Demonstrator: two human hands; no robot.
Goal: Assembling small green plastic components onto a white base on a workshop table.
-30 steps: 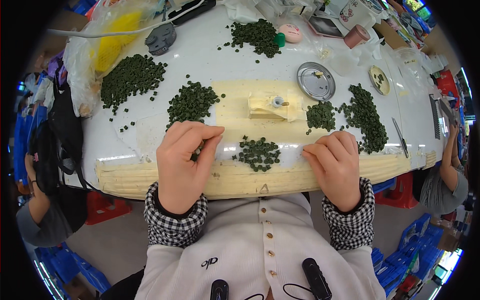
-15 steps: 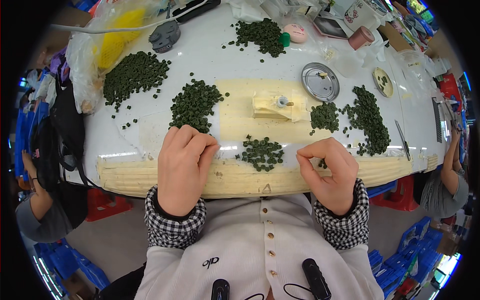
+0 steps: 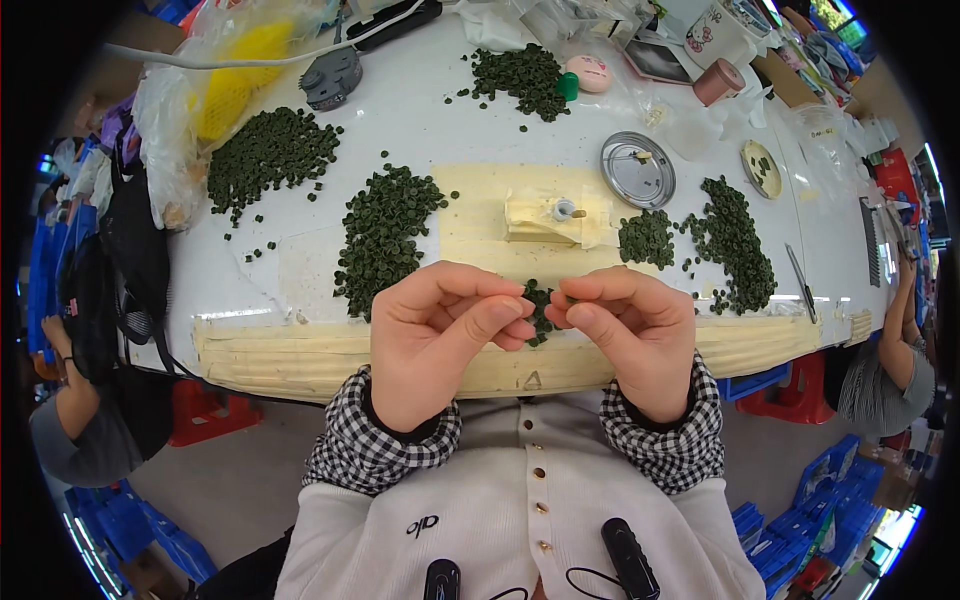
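My left hand (image 3: 440, 330) and my right hand (image 3: 635, 325) are raised close together above the near edge of the table, fingertips almost meeting. Thumb and forefinger of the right hand pinch a small dark green piece (image 3: 571, 299), like a tiny round cap. The left hand's fingers are pinched together too, but whatever lies between them is hidden. Behind the fingertips a small pile of the same green pieces (image 3: 538, 318) shows in part. A larger pile (image 3: 385, 225) spreads just beyond my left hand.
A taped block with a metal post (image 3: 560, 215) stands mid-table. More green piles (image 3: 270, 160) lie around it, near a round tin lid (image 3: 638, 170), a small dish (image 3: 762, 169) and a thin pen-like tool (image 3: 801, 282). A grey device (image 3: 330, 78) sits far left. Other people sit at both sides.
Both hands have come inward over the small near pile, with fingertips nearly meeting. The left hand has left the edge of the larger left pile. A green piece now shows in the right fingers.
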